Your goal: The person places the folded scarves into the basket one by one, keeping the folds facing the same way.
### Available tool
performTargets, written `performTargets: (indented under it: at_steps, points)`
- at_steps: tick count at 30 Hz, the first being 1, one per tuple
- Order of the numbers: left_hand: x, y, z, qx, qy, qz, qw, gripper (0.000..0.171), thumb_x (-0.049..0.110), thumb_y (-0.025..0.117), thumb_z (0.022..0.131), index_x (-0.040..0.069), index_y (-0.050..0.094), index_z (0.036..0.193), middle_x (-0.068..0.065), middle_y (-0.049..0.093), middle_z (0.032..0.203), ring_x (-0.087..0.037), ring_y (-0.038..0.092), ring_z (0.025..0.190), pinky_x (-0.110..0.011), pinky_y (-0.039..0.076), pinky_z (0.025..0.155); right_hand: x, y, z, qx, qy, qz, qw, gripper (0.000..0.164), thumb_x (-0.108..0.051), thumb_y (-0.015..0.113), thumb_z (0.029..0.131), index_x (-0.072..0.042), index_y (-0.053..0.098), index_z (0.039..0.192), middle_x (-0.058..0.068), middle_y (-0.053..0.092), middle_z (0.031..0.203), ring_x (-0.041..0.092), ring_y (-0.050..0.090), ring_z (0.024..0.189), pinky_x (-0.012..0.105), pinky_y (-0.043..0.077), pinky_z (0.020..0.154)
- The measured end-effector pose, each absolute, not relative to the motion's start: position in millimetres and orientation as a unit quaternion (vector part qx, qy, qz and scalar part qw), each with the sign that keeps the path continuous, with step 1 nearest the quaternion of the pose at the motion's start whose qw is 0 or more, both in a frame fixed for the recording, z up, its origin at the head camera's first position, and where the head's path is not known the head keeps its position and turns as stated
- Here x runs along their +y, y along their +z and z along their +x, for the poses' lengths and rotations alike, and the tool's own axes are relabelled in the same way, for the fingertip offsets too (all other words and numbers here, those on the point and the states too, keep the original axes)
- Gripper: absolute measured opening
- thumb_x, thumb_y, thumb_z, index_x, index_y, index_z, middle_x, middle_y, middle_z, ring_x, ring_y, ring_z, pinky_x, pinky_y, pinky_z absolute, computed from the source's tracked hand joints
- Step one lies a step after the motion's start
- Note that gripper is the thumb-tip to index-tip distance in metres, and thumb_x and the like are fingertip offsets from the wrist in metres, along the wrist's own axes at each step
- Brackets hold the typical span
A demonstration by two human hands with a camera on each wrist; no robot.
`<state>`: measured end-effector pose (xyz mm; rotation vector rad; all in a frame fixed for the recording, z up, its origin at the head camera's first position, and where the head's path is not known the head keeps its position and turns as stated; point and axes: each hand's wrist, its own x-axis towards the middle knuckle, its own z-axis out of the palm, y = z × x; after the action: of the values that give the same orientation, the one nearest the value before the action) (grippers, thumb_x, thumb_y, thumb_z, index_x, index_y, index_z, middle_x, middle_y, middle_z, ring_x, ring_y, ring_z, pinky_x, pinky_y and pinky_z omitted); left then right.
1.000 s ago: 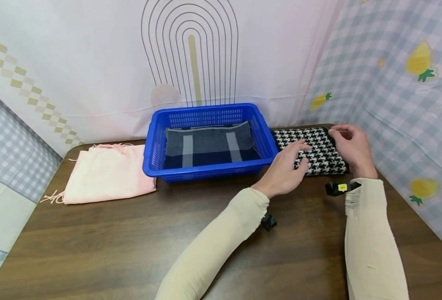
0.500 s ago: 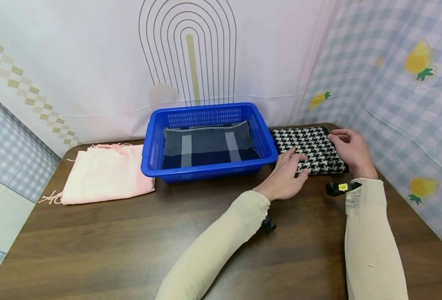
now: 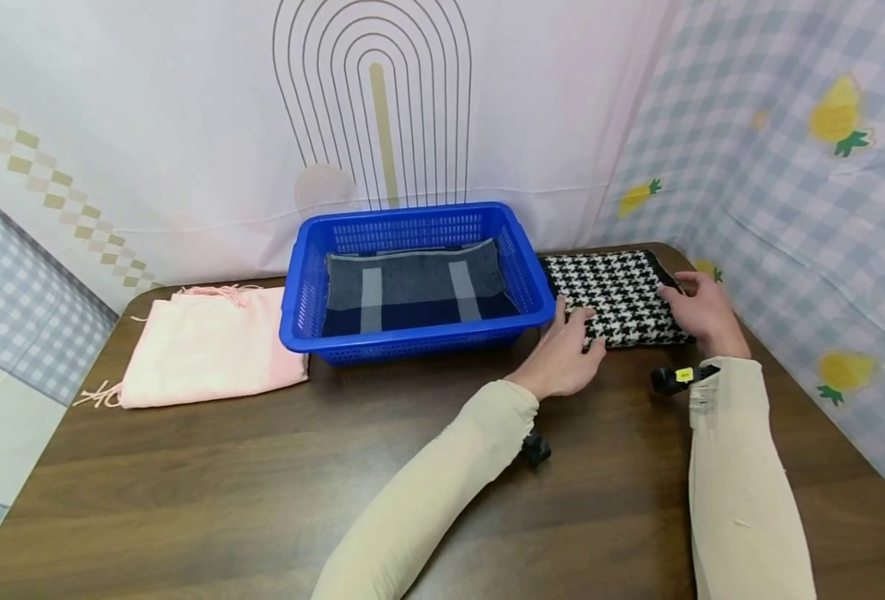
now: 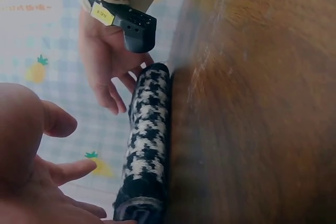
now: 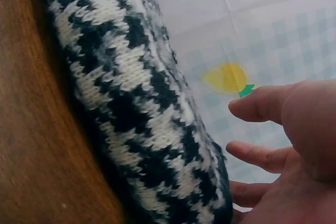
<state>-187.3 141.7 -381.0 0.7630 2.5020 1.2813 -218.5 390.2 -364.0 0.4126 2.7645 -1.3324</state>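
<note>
A folded black-and-white houndstooth knitted scarf (image 3: 615, 287) lies flat at the back right of the table, close against the basket's right side. My left hand (image 3: 561, 358) is at its near left corner, thumb and fingers spread. Around the right edge stands my right hand (image 3: 705, 317), its thumb over the scarf's edge and its fingers on the far side. In the left wrist view, the scarf (image 4: 147, 124) shows its thick folded side between both hands. The right wrist view has the fingers (image 5: 257, 156) extended beside the scarf, the lower ones partly hidden behind it.
A blue plastic basket (image 3: 412, 340) holds a folded grey-and-navy striped cloth (image 3: 416, 287). Left of it lies a folded pale pink scarf (image 3: 210, 346) with fringe. Patterned curtains (image 3: 555, 117) hang behind and beside the brown wooden table (image 3: 262, 500).
My left hand has come down and left to the scarf's left corner. My right hand has shifted slightly nearer along the right edge. The scarf has hardly moved.
</note>
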Motion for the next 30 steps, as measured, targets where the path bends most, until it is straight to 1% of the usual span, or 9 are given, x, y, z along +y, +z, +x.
performTargets:
  at_steps: [2,4,9,18,20,22,24,26,30]
  points:
    - [142.6,-382.3,-189.2,0.855,0.441,0.252,0.109,0.053,0.03,0.043,0.109,0.012,0.033,0.157,-0.012,0.029,0.167,-0.022,0.001,0.161,-0.037,0.024,0.127,391.2,-366.3,-219.9,0.892,-0.432,0.132,0.026,0.076,-0.043,0.036,0.108,0.004,0.008,0.161,0.033,0.006,0.167,0.054,0.016,0.151,0.068,0.025,0.118]
    - [142.8,-382.9,-190.6,0.854,0.448,0.241,0.108,0.055,0.029,0.045,0.108,0.012,0.03,0.158,-0.01,0.042,0.161,-0.022,0.015,0.159,-0.035,0.029,0.125,391.9,-368.6,-221.2,0.891,-0.433,0.133,0.03,0.078,-0.043,0.036,0.108,0.005,0.005,0.161,0.033,0.002,0.167,0.054,0.013,0.152,0.068,0.023,0.119]
    - [141.0,-382.5,-192.0,0.841,0.48,0.214,0.129,0.065,0.033,0.049,0.106,0.016,0.02,0.161,-0.014,0.048,0.156,-0.024,0.049,0.143,-0.036,0.045,0.113,393.0,-372.5,-222.9,0.89,-0.431,0.143,0.036,0.083,-0.046,0.036,0.107,0.005,0.0,0.161,0.033,0.001,0.167,0.053,0.013,0.152,0.067,0.023,0.119]
    - [140.0,-384.7,-194.5,0.838,0.492,0.187,0.14,0.067,0.036,0.052,0.104,0.016,0.022,0.161,-0.01,0.041,0.161,-0.02,0.041,0.149,-0.036,0.04,0.117,394.6,-372.4,-222.0,0.897,-0.408,0.158,0.06,0.083,-0.048,0.034,0.107,0.008,0.001,0.16,0.036,0.006,0.165,0.054,0.016,0.15,0.067,0.024,0.119]
    - [140.5,-385.8,-195.1,0.841,0.492,0.179,0.134,0.067,0.035,0.053,0.104,0.015,0.023,0.161,-0.007,0.041,0.162,-0.019,0.04,0.149,-0.035,0.04,0.118,395.4,-372.4,-221.0,0.903,-0.397,0.153,0.064,0.078,-0.048,0.032,0.107,0.009,0.015,0.159,0.039,0.02,0.158,0.053,0.031,0.142,0.063,0.036,0.111]
    - [140.7,-386.7,-195.5,0.847,0.488,0.169,0.128,0.067,0.035,0.054,0.103,0.015,0.025,0.161,-0.005,0.04,0.162,-0.018,0.038,0.15,-0.034,0.038,0.119,396.3,-372.3,-219.9,0.908,-0.386,0.15,0.068,0.072,-0.048,0.032,0.107,0.009,0.031,0.151,0.038,0.035,0.143,0.049,0.043,0.125,0.054,0.046,0.097]
    - [141.0,-387.2,-195.8,0.851,0.484,0.161,0.128,0.067,0.035,0.054,0.103,0.015,0.026,0.16,-0.003,0.04,0.162,-0.017,0.039,0.15,-0.033,0.039,0.118,397.4,-372.7,-218.9,0.913,-0.373,0.15,0.071,0.067,-0.049,0.032,0.107,0.01,0.041,0.137,0.032,0.042,0.126,0.041,0.047,0.108,0.043,0.047,0.081]
    - [141.1,-387.5,-195.7,0.854,0.479,0.153,0.131,0.066,0.036,0.054,0.103,0.016,0.027,0.16,-0.001,0.042,0.16,-0.017,0.041,0.148,-0.033,0.04,0.117,398.4,-373.1,-218.4,0.915,-0.366,0.153,0.074,0.064,-0.05,0.033,0.106,0.01,0.043,0.125,0.025,0.042,0.114,0.036,0.047,0.096,0.037,0.044,0.072]
    - [140.9,-386.5,-194.8,0.858,0.474,0.141,0.142,0.066,0.038,0.056,0.102,0.017,0.029,0.159,-0.004,0.05,0.155,-0.019,0.049,0.142,-0.032,0.044,0.114,400.5,-372.8,-217.8,0.916,-0.358,0.157,0.085,0.069,-0.052,0.033,0.106,0.013,0.041,0.129,0.027,0.042,0.116,0.036,0.047,0.096,0.037,0.044,0.073]
